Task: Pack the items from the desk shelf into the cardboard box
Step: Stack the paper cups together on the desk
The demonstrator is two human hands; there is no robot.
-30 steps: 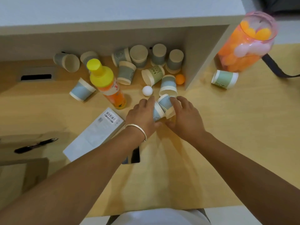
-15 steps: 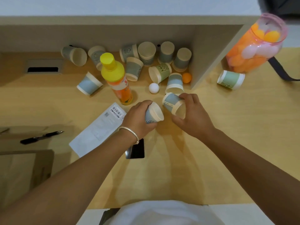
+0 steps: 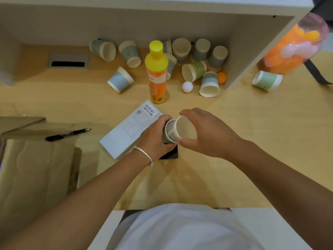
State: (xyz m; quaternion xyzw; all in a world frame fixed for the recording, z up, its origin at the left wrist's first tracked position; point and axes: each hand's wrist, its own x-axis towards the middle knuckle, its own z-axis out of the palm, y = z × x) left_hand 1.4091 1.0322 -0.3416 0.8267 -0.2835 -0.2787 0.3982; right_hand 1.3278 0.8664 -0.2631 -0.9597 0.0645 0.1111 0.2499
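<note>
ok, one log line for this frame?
step: nesting cups | left hand: holds outer paper cup | right hand: holds inner paper cup | cardboard box: no cups visible inside

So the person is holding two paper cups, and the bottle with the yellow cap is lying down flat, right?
Not quite. In the head view, the bottle is standing upright on the desk, not lying flat. The left hand and right hand do hold two paper cups.

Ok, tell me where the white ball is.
Head view: the white ball lies on the desk just right of the orange bottle, left of a tipped paper cup.
</note>
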